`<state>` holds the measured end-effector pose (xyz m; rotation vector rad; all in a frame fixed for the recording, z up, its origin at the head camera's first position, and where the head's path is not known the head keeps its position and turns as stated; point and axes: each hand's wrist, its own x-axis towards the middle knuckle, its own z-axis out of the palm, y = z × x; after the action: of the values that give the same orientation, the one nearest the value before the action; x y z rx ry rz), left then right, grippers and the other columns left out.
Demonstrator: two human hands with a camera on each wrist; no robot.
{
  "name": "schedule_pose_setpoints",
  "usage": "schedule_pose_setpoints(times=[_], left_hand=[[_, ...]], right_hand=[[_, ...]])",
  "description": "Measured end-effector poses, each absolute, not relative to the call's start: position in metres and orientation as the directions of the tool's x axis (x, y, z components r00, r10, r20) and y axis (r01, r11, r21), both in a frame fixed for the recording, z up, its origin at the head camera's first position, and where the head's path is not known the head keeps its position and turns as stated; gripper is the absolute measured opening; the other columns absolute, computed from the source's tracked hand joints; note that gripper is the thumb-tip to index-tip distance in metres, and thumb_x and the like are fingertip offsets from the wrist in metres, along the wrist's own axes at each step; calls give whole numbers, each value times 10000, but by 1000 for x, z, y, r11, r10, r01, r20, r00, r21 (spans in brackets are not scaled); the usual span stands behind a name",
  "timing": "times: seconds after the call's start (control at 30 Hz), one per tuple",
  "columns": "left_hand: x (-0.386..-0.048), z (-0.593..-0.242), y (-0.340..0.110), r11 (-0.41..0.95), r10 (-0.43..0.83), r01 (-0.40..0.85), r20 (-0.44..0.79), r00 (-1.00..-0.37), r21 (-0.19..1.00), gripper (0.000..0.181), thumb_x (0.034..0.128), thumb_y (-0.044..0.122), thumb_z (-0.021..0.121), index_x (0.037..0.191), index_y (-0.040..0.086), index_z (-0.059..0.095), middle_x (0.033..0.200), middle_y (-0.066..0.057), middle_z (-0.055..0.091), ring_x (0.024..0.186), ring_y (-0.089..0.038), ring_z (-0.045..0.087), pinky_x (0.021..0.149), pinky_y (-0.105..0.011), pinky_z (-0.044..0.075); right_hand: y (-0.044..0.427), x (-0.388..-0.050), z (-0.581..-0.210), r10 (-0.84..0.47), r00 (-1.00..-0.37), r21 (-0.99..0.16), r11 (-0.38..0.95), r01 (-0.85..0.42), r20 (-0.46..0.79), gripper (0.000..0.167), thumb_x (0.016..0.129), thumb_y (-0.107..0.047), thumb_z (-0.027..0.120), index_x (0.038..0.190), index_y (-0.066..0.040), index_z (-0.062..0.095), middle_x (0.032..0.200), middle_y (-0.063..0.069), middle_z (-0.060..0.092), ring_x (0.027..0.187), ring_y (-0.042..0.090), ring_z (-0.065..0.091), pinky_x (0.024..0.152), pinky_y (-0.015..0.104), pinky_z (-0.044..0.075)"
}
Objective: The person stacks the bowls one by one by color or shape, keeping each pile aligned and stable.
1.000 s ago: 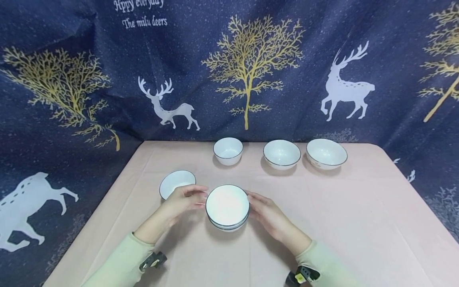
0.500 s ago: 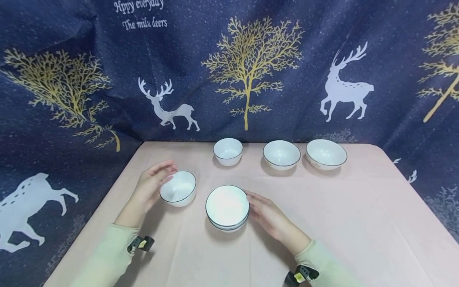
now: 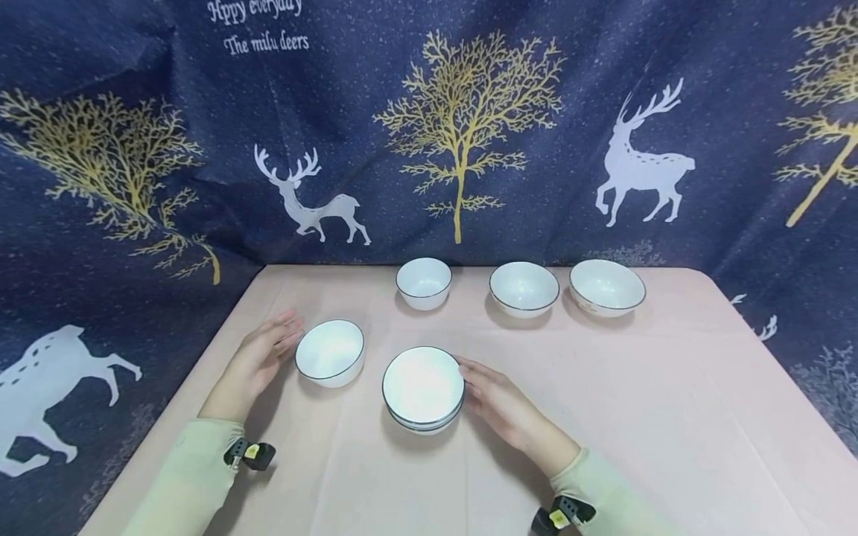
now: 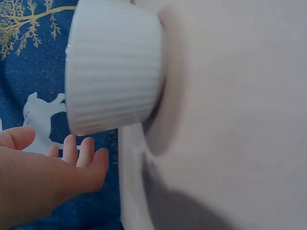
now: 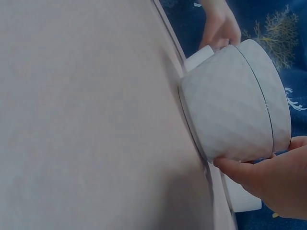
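A stack of white bowls with dark rims stands on the table at the centre. My right hand holds the stack's right side; in the right wrist view its fingers lie along the faceted wall of the stack. To the left of the stack is a single white bowl. My left hand is just left of this bowl, fingers loosely bent and nothing held. The left wrist view shows that hand a little apart from the ribbed bowl.
Along the table's back edge stand three more white bowls: a small one, a wider one and one with a pattern on its outside. A pink cloth covers the table. Dark blue fabric hangs behind it.
My left hand has moved left from beside the stack, past the single bowl to its far side. My right hand has stayed at the stack, and the bowls stand where they were.
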<state>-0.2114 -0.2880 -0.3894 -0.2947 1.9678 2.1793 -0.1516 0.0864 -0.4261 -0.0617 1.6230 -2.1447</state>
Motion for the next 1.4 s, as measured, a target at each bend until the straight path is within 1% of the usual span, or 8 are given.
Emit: schedule_pose_setpoints(times=[0.13,0.33,0.4,0.57,0.67,0.73,0.93,1.4], left_hand=[[-213,-395,-288,-102,19,-317,-317,-948,943,605,1023,102,373,1538,40,62,1583,-190,106,1440,-314,172,1190,-457,128],[-213,-401,-284,-89,49,-367,-364,-930,926,610,1026,127,377,1541,47,61,1562,-203,121,1329,-285,284,1055,-372,315],[-212,-403,-283,-80,54,-378,-375,-926,922,603,1026,119,368,1539,38,62,1543,-210,130,1283,-256,314,1061,-394,345],[-208,-407,-284,-69,62,-398,-394,-917,915,612,1014,98,378,1525,-10,59,1506,-272,121,1334,-351,261,1152,-536,260],[-205,-410,-285,-72,57,-417,-413,-909,906,623,1003,76,398,1512,-47,60,1490,-305,124,1361,-402,232,1148,-542,253],[-203,-411,-285,-68,45,-426,-424,-905,902,620,998,64,410,1504,-69,77,1455,-311,172,1324,-401,298,1127,-533,287],[-199,-413,-285,-40,31,-430,-429,-903,902,618,988,73,451,1490,-95,132,1370,-280,289,1090,-255,506,1055,-496,412],[-195,-416,-285,-66,-3,-397,-398,-918,916,600,985,67,456,1481,-101,163,1431,-355,231,894,-138,597,910,-444,547]], right_hand=[[86,-152,-425,-376,-897,-922,-208,326,-233,545,1006,-203,477,1459,50,313,1514,221,308,1386,362,305,1132,447,348],[86,-152,-424,-371,-900,-924,-210,320,-227,549,1001,-206,484,1457,51,319,1513,221,310,1391,362,297,1132,449,347],[86,-152,-424,-371,-900,-924,-211,319,-227,549,999,-209,489,1454,51,326,1509,221,318,1387,363,304,1128,448,354],[86,-153,-424,-360,-904,-924,-210,320,-231,547,996,-210,500,1451,48,339,1503,218,333,1385,362,309,1125,455,357],[86,-153,-425,-359,-905,-923,-216,319,-229,545,995,-203,498,1451,50,336,1503,217,333,1387,360,306,1127,457,353],[87,-154,-426,-362,-904,-922,-219,319,-227,544,996,-197,494,1451,52,332,1502,220,332,1388,360,304,1128,456,351],[88,-154,-426,-369,-901,-923,-212,320,-228,563,998,-216,494,1453,62,314,1505,229,319,1382,368,309,1126,455,355],[88,-152,-426,-377,-897,-922,-208,327,-232,548,1004,-220,486,1454,50,327,1505,217,330,1389,360,303,1131,460,347]])
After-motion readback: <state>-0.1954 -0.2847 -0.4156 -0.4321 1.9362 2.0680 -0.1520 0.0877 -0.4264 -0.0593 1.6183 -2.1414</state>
